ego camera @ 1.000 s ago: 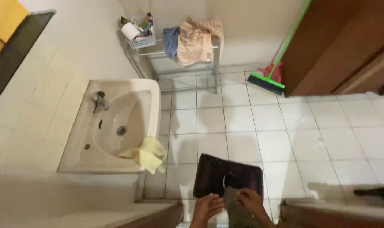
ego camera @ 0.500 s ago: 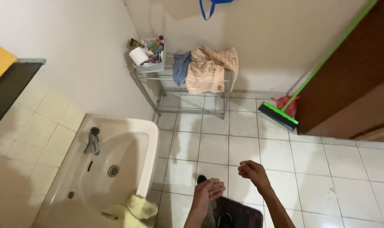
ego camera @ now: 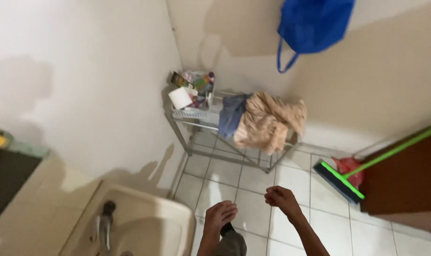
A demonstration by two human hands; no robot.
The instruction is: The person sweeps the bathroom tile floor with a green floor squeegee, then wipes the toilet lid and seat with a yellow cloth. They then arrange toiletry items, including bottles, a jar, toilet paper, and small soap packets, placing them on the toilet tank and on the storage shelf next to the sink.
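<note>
Beside sink [ego camera: 149,223]: left hand [ego camera: 220,214], right hand [ego camera: 282,198] empty.

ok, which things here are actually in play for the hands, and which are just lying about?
In play:
- left hand and right hand, over the floor, nothing seen in either
- sink, nearest the left hand

Lying about:
- tap
- rack with cloths and paper roll
- broom
- blue bag on the wall
</note>
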